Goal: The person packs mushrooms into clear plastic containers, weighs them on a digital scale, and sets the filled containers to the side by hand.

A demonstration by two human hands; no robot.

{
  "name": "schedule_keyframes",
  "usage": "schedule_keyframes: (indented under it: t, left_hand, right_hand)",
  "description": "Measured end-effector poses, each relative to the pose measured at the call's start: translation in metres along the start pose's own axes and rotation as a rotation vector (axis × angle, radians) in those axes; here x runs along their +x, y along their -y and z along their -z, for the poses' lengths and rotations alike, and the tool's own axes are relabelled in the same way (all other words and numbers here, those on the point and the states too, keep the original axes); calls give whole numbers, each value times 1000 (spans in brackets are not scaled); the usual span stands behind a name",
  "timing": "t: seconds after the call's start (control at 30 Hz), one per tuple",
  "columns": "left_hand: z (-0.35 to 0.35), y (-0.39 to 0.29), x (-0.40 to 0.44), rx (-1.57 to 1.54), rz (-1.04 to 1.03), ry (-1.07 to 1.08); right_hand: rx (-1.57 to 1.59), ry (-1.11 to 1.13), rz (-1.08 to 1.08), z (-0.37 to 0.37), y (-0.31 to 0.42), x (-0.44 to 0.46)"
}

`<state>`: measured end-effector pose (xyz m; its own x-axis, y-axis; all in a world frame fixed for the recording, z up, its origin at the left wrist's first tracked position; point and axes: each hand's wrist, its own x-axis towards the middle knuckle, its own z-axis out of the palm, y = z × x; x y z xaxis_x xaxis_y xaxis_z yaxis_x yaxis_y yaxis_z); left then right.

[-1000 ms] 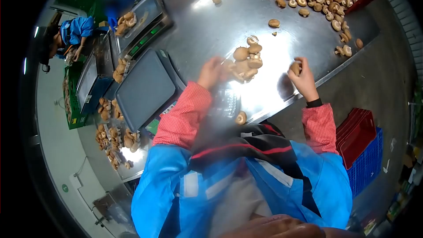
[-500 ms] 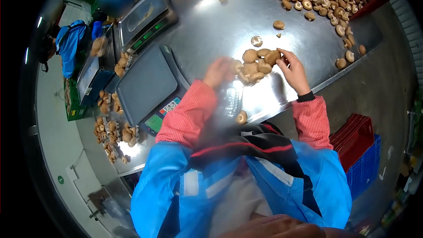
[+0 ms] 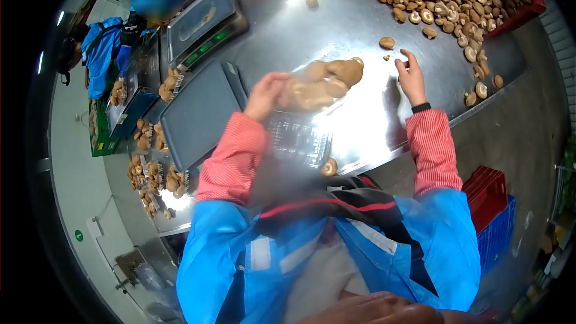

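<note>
My left hand (image 3: 267, 95) is closed on the left end of a tray of brown shiitake mushrooms (image 3: 327, 81). Motion smears the mushrooms, and the tray's own edges are hard to make out. Below them lies a clear plastic punnet (image 3: 300, 143) on the steel table, with a single mushroom (image 3: 329, 167) at its right. My right hand (image 3: 411, 79) is off to the right of the tray, fingers apart and holding nothing. Just beyond its fingertips are a small mushroom fragment (image 3: 386, 57) and a whole mushroom (image 3: 387, 42).
A large heap of shiitake (image 3: 444, 0) spills from a red crate (image 3: 534, 0) at the far right. On the left stand a grey-topped scale (image 3: 201, 114) and another scale (image 3: 204, 27). Filled mushroom packs (image 3: 144, 171) lie beyond. Crates (image 3: 495, 204) stand on the floor at right. A person in blue (image 3: 102, 54) is far left.
The mushrooms have moved left together with my left hand. My right hand has let go of a mushroom at the group's right end and drawn away to the right. More of the clear punnet shows.
</note>
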<state>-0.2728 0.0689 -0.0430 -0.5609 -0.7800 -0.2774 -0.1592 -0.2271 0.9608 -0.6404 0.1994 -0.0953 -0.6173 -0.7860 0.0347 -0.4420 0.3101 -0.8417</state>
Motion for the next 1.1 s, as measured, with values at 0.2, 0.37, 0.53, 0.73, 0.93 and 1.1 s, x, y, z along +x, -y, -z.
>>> schedule_keyframes:
  t: [0.2, 0.37, 0.53, 0.73, 0.93, 1.1]
  left_hand:
    - [124, -18, -48, -131, -73, -200]
    - [217, -7, -100, -97, -33, -387]
    - [267, 18, -136, 6, 85, -454]
    - [262, 33, -152, 112, 1, -717]
    - [261, 53, -191, -58, 25, -919]
    - [245, 56, -217, 59, 39, -759]
  right_hand:
    - [-352, -40, -201, -38, -30, 89]
    - [-391, 55, 84, -69, -53, 107]
    - [-52, 132, 129, -88, -24, 66]
    - [311, 293, -90, -90, 49, 4]
    - [353, 310, -28, -113, 84, -42]
    - [305, 282, 39, -130, 77, -55]
